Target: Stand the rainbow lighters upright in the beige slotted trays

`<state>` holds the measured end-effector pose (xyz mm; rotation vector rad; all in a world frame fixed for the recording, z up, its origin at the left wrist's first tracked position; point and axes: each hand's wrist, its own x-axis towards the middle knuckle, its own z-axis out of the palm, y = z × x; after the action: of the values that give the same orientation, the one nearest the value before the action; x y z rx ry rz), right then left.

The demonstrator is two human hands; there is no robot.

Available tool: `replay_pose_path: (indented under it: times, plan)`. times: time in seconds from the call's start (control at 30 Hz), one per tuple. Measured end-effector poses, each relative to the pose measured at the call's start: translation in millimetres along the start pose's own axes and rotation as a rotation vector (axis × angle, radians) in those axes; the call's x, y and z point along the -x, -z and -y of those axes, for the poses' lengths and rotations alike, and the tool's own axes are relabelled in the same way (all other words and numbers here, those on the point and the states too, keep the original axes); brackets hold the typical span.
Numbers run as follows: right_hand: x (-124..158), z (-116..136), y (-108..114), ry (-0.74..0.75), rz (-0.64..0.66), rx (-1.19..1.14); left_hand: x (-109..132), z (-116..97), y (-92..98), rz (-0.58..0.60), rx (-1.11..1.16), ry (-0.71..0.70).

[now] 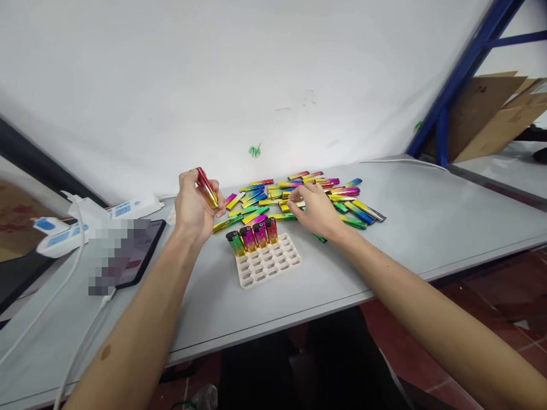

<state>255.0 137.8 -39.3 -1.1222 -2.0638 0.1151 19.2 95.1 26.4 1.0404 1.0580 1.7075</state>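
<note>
My left hand (194, 202) is raised at the left of the pile, its fingers wrapped round a shiny red-and-gold lighter (207, 189). Over the middle of a loose pile of metallic, many-coloured lighters (256, 200) hovers my right hand (315, 208), palm down, with thumb and fingers apart. Whether its fingertips touch a lighter is hard to see. In front of the pile sits a cream tray with oval slots (269, 265). Several lighters (253, 236) with black tops stand upright in its back row: green, purple and red ones.
On the left lie a tablet (143, 256), partly pixelated, white power strips (64, 239) and white cables (81, 250). The grey table (325, 285) meets a white wall behind. At the right are a blue metal frame (453, 85) and cardboard boxes (491, 119).
</note>
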Motion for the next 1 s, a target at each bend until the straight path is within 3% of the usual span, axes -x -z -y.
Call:
replay_pose_path:
  times: [0.33, 0.6, 0.77, 1.0]
  plan:
    - [3.7, -11.5, 6.0, 0.135, 0.287, 0.185, -9.9, 22.0, 9.5, -0.100, -0.125, 0.193]
    - [4.6, -12.6, 5.5, 0.099, 0.303, 0.255, -5.9, 26.1, 6.2, -0.057, -0.061, 0.164]
    - [4.8, -11.0, 4.9, 0.086, 0.310, 0.266, -6.0, 32.9, 6.3, 0.034, -0.118, 0.194]
    - [4.3, -8.9, 5.6, 0.064, 0.335, 0.266, -2.2, 27.7, 2.8, 0.068, -0.092, 0.156]
